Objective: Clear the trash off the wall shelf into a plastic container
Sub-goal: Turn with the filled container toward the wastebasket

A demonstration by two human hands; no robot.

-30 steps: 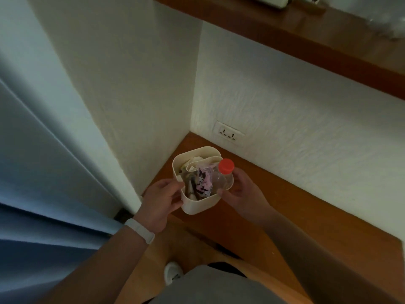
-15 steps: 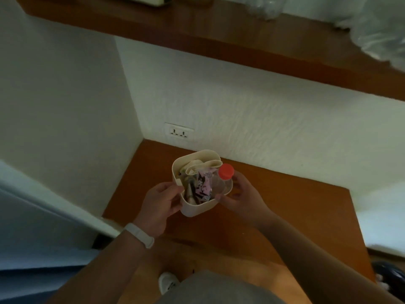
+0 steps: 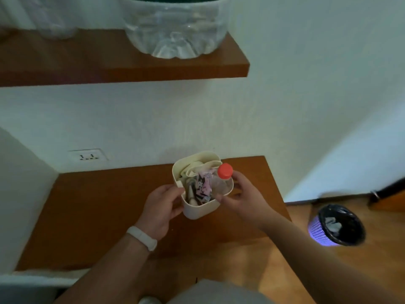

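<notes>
A cream plastic container is held above the lower wooden shelf. It is stuffed with crumpled wrappers and a small clear bottle with a red cap sticking out at its right side. My left hand grips the container's left wall. My right hand grips its right wall beside the bottle.
An upper wooden wall shelf carries a large clear water jug. A wall socket sits above the lower shelf. On the floor to the right stands a purple mesh bin lined with a black bag.
My view has swung to the right, bringing the jug and the floor bin into sight. Both hands still hold the container the same way.
</notes>
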